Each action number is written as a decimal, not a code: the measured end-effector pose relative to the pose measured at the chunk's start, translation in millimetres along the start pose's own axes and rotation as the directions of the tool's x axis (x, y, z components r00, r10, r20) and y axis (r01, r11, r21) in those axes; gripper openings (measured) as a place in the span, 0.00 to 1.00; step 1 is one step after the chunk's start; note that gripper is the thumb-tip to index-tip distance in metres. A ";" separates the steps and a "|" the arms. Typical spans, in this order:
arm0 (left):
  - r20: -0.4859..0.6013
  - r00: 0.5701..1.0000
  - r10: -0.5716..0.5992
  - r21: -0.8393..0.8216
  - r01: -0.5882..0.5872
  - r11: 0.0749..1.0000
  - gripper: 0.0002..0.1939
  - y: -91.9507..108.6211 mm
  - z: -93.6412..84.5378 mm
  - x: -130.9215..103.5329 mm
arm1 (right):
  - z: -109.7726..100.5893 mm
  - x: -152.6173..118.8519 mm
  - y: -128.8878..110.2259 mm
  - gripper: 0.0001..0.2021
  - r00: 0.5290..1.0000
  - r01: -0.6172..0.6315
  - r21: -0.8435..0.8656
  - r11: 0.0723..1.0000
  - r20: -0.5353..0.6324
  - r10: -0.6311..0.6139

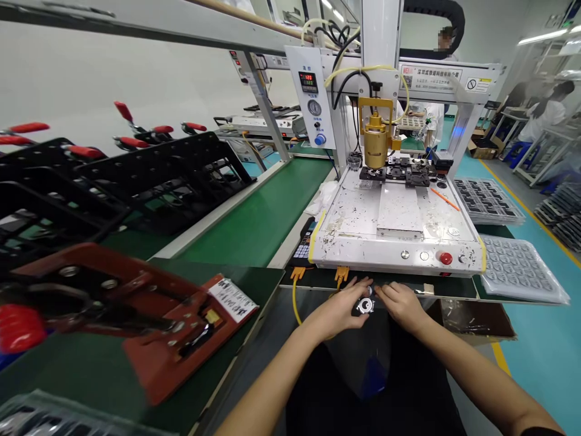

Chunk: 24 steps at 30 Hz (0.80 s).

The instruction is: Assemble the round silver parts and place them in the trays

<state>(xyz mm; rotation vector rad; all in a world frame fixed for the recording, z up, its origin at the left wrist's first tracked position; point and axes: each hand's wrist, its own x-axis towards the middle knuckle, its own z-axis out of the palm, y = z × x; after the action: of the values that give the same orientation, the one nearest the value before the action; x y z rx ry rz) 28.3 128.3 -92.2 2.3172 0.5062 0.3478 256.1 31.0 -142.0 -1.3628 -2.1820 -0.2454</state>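
Observation:
Between thumb and fingers, my left hand (341, 310) grips a small round metal part (365, 305) with a dark centre and ring. My right hand (402, 306) is beside it, its fingers pinched together near the part's upper right; whatever lies between those fingertips is too small to make out. Both hands are above my lap, in front of the white dispensing machine (354, 212). A gold cylinder (376, 142) hangs over black fixtures (411, 171) on the machine's bed.
A red-brown clamp fixture (167, 345) stands on the left bench. Beyond it runs a green conveyor belt (254, 206). Plastic trays (521, 266) lie at the right, above an open cardboard box (476, 318). Other people are in the background.

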 end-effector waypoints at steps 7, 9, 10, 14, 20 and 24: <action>0.059 0.998 0.033 0.001 -0.033 0.999 0.19 1.0 -2.3 -1.7 | 7.6 -13.2 0.6 0.13 0.995 0.082 -0.049 0.995 -0.050 -0.085; 0.059 0.998 0.033 0.004 -0.033 0.999 0.19 -0.8 -0.7 -1.9 | 6.7 -12.2 0.3 0.12 0.995 0.093 -0.053 0.994 -0.043 -0.095; 0.055 0.998 0.034 0.001 -0.034 0.999 0.19 -1.9 0.1 -1.6 | 5.5 -10.8 0.0 0.11 0.995 0.093 -0.053 0.994 -0.036 -0.095; 0.020 0.999 0.030 -0.019 -0.029 0.999 0.19 -5.2 1.2 1.7 | -4.2 -0.1 -0.9 0.10 0.999 0.028 -0.034 0.999 -0.018 -0.029; 0.003 0.999 0.037 -0.045 -0.037 0.998 0.20 -1.8 -1.2 6.8 | -14.2 11.9 7.0 0.08 0.998 -0.056 0.058 0.997 -0.032 0.058; 0.034 0.998 0.043 -0.031 -0.042 0.999 0.20 -2.9 -2.0 7.7 | -8.0 3.5 3.5 0.12 0.998 0.021 0.083 0.996 -0.054 -0.017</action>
<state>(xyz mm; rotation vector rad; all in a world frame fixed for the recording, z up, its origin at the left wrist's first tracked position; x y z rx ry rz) 33.6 134.9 -92.1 2.3034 0.4317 0.3328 260.9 31.9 -133.9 -1.2767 -2.1381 -0.1933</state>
